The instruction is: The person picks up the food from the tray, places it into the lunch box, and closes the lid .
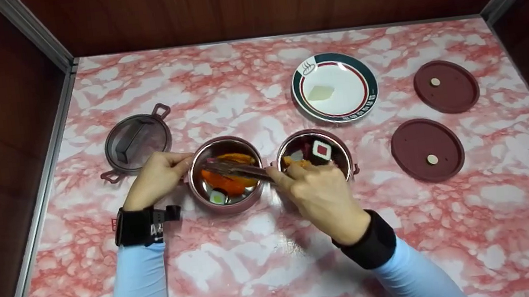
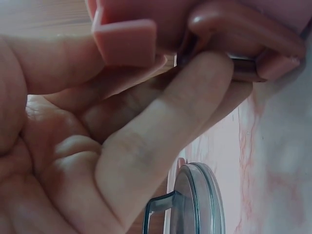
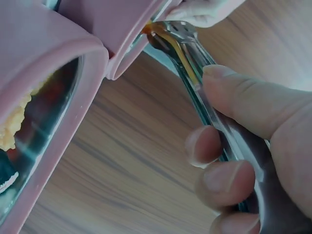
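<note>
My left hand (image 1: pixel 155 179) grips the side handle (image 2: pixel 239 24) of the left pink pot (image 1: pixel 231 208), with fingers around it in the left wrist view. Metal tongs (image 1: pixel 247 171) lie in the grasp of my right hand (image 1: pixel 324 199). Their tips reach into the left pot, over orange pieces (image 1: pixel 226 186); whether they pinch one I cannot tell. A sushi roll with a green centre (image 1: pixel 218 197) sits low in that pot. Partly hidden under my right hand, the right pot (image 1: pixel 305 133) contains a red-centred sushi roll (image 1: pixel 321 149) and yellow-orange food (image 1: pixel 295 161).
A clear lid (image 1: pixel 152 139) with a dark handle lies left of the pots. Behind them stands a dark-rimmed plate (image 1: pixel 351 95) bearing one pale piece (image 1: pixel 321 92). Two maroon discs, one farther back (image 1: pixel 449 90) and one nearer (image 1: pixel 425 141), lie on the right. Dark panels border the table.
</note>
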The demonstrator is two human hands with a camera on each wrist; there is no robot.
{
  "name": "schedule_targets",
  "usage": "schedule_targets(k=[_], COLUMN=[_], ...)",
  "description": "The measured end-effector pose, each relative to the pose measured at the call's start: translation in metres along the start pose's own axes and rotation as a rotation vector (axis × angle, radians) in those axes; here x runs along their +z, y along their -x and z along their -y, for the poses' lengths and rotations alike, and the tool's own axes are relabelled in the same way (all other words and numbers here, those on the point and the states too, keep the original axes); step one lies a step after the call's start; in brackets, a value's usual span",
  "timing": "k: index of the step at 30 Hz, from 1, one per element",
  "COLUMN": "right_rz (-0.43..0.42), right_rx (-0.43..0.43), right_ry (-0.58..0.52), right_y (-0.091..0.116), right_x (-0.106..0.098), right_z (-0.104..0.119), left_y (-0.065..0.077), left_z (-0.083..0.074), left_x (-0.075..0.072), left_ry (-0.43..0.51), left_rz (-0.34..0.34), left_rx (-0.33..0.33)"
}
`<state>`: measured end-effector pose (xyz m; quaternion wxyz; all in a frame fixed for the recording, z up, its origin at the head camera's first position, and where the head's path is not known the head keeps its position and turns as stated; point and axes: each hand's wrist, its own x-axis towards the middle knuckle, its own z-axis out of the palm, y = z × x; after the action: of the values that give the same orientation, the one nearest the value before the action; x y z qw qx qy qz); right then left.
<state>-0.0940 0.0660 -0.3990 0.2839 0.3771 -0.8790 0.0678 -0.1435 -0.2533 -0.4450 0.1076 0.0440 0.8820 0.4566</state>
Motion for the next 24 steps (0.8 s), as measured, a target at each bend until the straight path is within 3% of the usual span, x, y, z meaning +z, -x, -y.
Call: schedule_targets(k=[3,9,17,24], right_rz=[-0.026,0.029,-0.020,-0.035], right_rx=[-0.024,-0.043,-0.015,-0.104], right_ry=[0.031,0.018,-0.029,-0.002], right_y=[-0.001,-0.004,0.004,0.011], right_x=[0.003,0.009,-0.011,-0.020], right_z=[0.002,-0.002,-0.007,-0.002], left_y=[-0.001,0.000,-0.002,-0.001], left_z=[-0.001,-0.002,-0.003,-0.001], left_x=[0.000,0.001,0.002,0.002], left_ry=[-0.017,0.002,0.012,0.033], left_rz=[-0.009,0.003,0.009,0.013], left_rx=[0.004,-0.013,-0.015,-0.022])
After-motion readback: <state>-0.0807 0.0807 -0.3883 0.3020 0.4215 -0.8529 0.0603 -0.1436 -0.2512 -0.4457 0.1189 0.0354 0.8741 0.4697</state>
